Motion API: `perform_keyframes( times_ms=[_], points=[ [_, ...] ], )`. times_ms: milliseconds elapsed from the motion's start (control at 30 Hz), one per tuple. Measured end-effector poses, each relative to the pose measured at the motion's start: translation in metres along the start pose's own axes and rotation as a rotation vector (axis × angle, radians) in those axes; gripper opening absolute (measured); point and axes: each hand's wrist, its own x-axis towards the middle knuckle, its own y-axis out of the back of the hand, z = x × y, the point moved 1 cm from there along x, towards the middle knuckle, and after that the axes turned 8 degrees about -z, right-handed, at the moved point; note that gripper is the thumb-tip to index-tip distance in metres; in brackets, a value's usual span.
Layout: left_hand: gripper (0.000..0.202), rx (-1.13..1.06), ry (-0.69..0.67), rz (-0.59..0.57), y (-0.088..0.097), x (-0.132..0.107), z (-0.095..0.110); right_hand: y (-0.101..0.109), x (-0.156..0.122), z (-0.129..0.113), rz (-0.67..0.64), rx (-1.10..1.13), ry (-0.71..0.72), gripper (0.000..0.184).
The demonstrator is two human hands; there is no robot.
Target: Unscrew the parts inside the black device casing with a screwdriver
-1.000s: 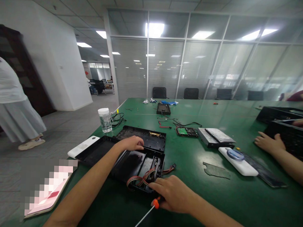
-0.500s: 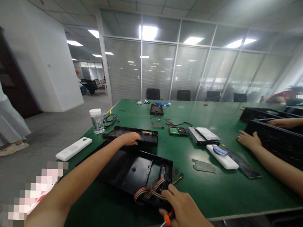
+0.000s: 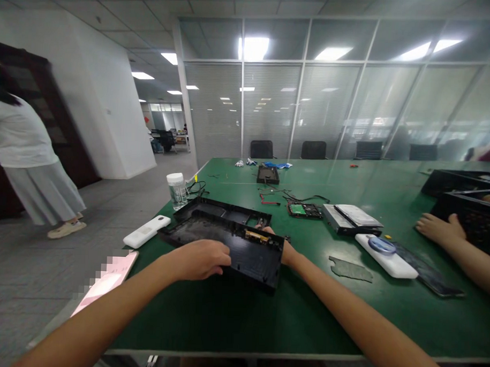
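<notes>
My left hand (image 3: 208, 258) is closed on the near rim of a shallow black plastic casing (image 3: 242, 253), tilted toward me with a brass-coloured strip along its right inner side. Behind it lies a second black casing (image 3: 212, 210), partly covered by the first. My right hand (image 3: 287, 252) reaches round the right end of the near casing. Its fingertips show at the right corner of the farther casing and seem closed on it. Most of that hand is hidden, and the screwdriver it held earlier is out of sight.
Beyond the casings lie a green circuit board (image 3: 298, 209), loose cables (image 3: 309, 198) and a silver drive unit (image 3: 352, 218). A clear jar (image 3: 176, 194) and a white device (image 3: 147, 231) stand left. A co-worker's hand (image 3: 442, 228) rests by a black case (image 3: 474, 226) at right.
The brass-strip casing has come toward me with my left hand. The casing with the ribbon cables has gone away behind it, my right hand moving forward too. The view has turned left.
</notes>
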Motion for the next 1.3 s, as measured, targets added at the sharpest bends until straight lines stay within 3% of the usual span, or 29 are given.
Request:
perform_keyframes(
  times_ms=[100,233,367,467,567,700,833,1000,1133,1300],
  points=[
    [0.005,0.015,0.022,0.006,-0.022,-0.008,0.008,0.002,-0.004,0.016,-0.021,-0.359,0.040,0.054],
    [0.006,0.034,0.072,-0.011,-0.042,-0.012,0.010,0.023,-0.026,0.052,0.022,-0.697,-0.146,0.067],
    [0.005,0.022,0.118,-0.049,-0.060,-0.009,0.008,0.051,-0.048,0.089,0.021,-0.674,-0.341,0.046],
    [0.004,0.018,0.148,-0.079,-0.070,-0.004,0.002,0.059,-0.052,0.101,0.053,-0.541,-0.341,0.032],
    [0.004,-0.053,0.207,-0.118,-0.070,0.003,-0.010,0.055,-0.045,0.098,0.092,-0.387,-0.276,0.027],
    [0.023,-0.288,0.175,-0.189,-0.050,0.025,-0.028,0.044,-0.035,0.083,0.119,-0.277,-0.221,0.024],
    [0.020,-0.165,0.118,-0.041,-0.035,0.071,-0.042,0.034,-0.030,0.066,0.105,-0.269,-0.191,0.019],
    [0.007,0.166,0.001,0.111,-0.059,0.116,-0.057,0.032,-0.028,0.056,0.099,-0.271,-0.180,0.014],
    [0.016,0.304,-0.084,0.263,-0.085,0.121,-0.071,0.036,-0.028,0.056,0.097,-0.285,-0.195,0.012],
    [0.017,0.314,-0.118,0.295,-0.090,0.119,-0.074,0.038,-0.029,0.053,0.077,-0.362,-0.202,0.012]
  ],
)
